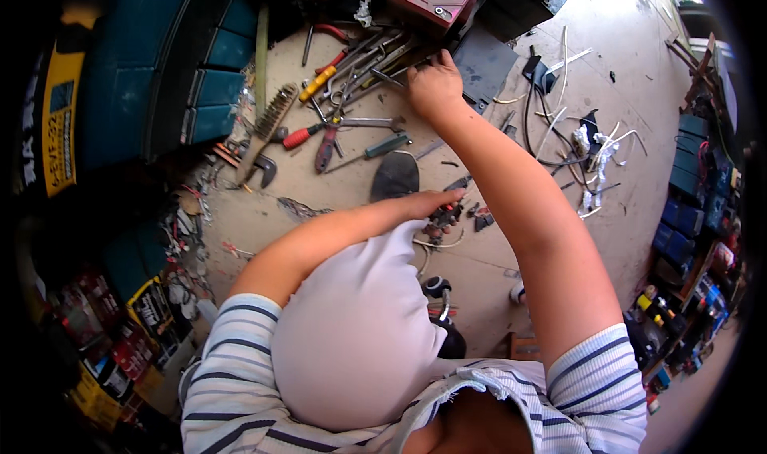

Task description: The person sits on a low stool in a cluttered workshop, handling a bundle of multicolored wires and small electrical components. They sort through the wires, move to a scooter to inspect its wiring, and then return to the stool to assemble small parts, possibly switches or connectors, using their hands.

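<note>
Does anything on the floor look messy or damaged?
Yes: right of your right hand, white wires, a black cable and crumpled white scraps lie strewn like litter. The jagged dark patch beside your left forearm may be damage.

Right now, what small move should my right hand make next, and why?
Probably ease one tool free of the overlapping hand tools with your right hand: it's at their edge, and they lie crossed, so a quick pull could drag others. Your left hand holds a dark part.
</note>
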A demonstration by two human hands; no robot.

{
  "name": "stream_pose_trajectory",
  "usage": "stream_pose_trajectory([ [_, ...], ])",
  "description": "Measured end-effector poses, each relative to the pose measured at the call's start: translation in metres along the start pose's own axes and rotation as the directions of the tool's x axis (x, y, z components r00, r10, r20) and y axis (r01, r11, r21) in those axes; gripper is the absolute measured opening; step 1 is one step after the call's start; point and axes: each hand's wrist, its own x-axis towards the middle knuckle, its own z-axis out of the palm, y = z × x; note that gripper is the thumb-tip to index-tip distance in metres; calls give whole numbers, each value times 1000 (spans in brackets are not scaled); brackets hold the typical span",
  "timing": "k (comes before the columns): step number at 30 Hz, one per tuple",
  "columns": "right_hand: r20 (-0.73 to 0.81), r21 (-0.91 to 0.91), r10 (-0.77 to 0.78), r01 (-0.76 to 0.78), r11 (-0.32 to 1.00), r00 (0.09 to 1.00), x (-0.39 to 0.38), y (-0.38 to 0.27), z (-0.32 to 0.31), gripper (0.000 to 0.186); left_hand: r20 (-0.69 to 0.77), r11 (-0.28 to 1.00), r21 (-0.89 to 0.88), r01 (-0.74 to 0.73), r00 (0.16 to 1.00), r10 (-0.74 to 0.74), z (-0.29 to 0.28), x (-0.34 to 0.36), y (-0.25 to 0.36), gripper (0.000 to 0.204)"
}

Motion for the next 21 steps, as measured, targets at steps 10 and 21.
stream_pose_trajectory([
  [10,276,-187,-23,77,979,961,10,-3,-9,29,18,997,55,59,998,-60,8,-15,14,46],
  [21,-327,563,192,27,826,925,-50,-7,-29,21,-17,990,-139,12,1000,-14,0,-1,0,50],
])
